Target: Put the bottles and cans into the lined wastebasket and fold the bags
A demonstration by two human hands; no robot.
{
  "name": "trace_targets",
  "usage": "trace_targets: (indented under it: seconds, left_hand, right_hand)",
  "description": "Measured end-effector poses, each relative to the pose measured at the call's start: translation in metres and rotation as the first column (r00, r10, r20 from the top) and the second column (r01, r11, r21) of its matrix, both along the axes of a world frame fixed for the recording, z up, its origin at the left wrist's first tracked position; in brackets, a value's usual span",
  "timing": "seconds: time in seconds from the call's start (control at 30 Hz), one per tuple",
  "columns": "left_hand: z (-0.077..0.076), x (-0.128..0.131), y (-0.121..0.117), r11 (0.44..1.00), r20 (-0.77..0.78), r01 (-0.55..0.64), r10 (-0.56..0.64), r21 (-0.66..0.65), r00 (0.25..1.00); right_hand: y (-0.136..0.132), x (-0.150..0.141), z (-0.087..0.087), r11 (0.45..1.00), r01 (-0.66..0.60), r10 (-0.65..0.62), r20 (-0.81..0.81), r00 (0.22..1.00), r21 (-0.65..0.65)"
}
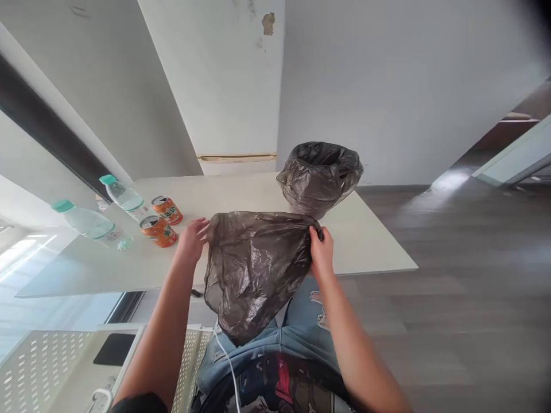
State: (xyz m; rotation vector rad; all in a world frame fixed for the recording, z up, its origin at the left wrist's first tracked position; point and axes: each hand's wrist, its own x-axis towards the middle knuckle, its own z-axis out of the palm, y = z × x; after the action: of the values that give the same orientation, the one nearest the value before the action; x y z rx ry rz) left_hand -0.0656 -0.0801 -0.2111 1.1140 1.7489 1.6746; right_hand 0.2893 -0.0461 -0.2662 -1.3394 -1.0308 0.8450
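A dark, translucent plastic garbage bag (253,269) hangs between my hands, wrinkled, its lower part over my lap. My right hand (322,250) is closed around the bag's bunched upper right corner. At the upper left corner, my left hand (193,241) has its fingers stretched out and apart, their tips touching or very near the bag's edge. Just behind the bag, a bin lined with a similar dark bag (321,178) stands on the white table (241,192), its mouth facing up. Whatever the liner covers is mostly hidden.
Left of my left hand stand two orange drink cans (167,210) and two clear plastic bottles (88,221) with green caps. A white perforated rack (47,361) is at lower left, with a white cable (228,358) nearby. A white fridge (228,80) rises behind the table.
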Motion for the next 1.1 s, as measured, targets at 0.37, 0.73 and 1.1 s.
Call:
trace_targets:
  seconds: [0.37, 0.73, 1.1]
  left_hand:
    - [-0.057, 0.068, -0.026, 0.881, -0.727, 0.052, -0.419, -0.469, 0.544]
    - [-0.018, -0.025, 0.032, 0.935, -0.845, -0.05, -0.294, -0.352, 0.446]
    - [-0.04, 0.107, 0.02, 0.835, -0.806, 0.195, -0.548, -0.514, 0.224]
  right_hand:
    - [0.006, 0.003, -0.002, 0.959, -0.27, 0.263, -0.089, 0.961, -0.086]
    - [0.025, 0.015, -0.001, 0.978, -0.178, 0.107, 0.462, 0.88, 0.112]
    - [0.064, -0.058, 0.018, 0.725, -0.652, 0.377, 0.92, 0.108, -0.22]
